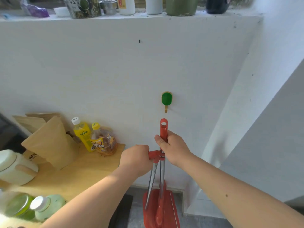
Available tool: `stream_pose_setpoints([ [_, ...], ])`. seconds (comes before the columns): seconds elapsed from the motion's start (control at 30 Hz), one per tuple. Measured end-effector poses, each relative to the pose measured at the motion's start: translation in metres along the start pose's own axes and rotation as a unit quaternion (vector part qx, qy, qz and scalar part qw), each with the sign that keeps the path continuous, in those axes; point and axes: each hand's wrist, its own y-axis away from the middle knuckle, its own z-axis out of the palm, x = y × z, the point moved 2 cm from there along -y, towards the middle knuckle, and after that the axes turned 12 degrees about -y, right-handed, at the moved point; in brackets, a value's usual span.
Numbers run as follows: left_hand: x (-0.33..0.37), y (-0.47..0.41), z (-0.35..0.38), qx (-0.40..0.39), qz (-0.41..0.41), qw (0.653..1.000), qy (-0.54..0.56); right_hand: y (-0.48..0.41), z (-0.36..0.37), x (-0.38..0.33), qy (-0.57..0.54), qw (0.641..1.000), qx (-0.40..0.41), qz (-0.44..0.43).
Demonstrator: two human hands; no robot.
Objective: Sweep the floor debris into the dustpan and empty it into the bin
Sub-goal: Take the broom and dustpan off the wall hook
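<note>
My right hand (171, 148) grips the red top of the broom handle (163, 127), just below its hanging hole. My left hand (136, 159) is closed on the red grip of the dustpan handle (153, 154), whose metal shaft (151, 181) runs down beside the broom's shaft. The red dustpan (171, 206) stands upright on the grey floor against the white wall, with the broom head tucked in it. A green wall hook (166, 100) sits just above the broom's tip. No bin or debris is in view.
A wooden table (79, 171) at the left carries two drink bottles (82, 134), a brown paper bag (52, 142), a white pot (14, 167) and green jars (23, 206). A sill above holds several jars. A white wall corner (230, 129) juts out on the right.
</note>
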Motion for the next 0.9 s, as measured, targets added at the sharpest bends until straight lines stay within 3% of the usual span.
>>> stream_pose_setpoints([
  [0.1, -0.002, 0.030, -0.010, -0.030, 0.031, 0.999, 0.021, 0.029, 0.005, -0.013, -0.023, 0.999, 0.026, -0.014],
  [0.23, -0.002, 0.080, -0.019, -0.045, 0.006, 0.996, 0.072, 0.072, 0.021, -0.032, -0.118, 0.990, 0.073, -0.022],
  [0.5, -0.019, 0.178, -0.091, 0.048, 0.021, 0.995, 0.082, 0.154, 0.030, -0.121, -0.221, 0.953, 0.182, -0.102],
  [0.6, -0.047, 0.240, -0.123, 0.063, 0.038, 0.993, 0.088, 0.189, 0.004, -0.157, -0.254, 0.920, 0.276, -0.111],
  [0.8, -0.119, 0.392, -0.148, 0.075, 0.027, 0.990, 0.120, 0.305, -0.013, -0.198, -0.260, 0.927, 0.242, -0.121],
  [0.9, -0.145, 0.471, -0.141, 0.067, 0.021, 0.985, 0.156, 0.378, 0.008, -0.204, -0.178, 0.952, 0.229, -0.102],
])
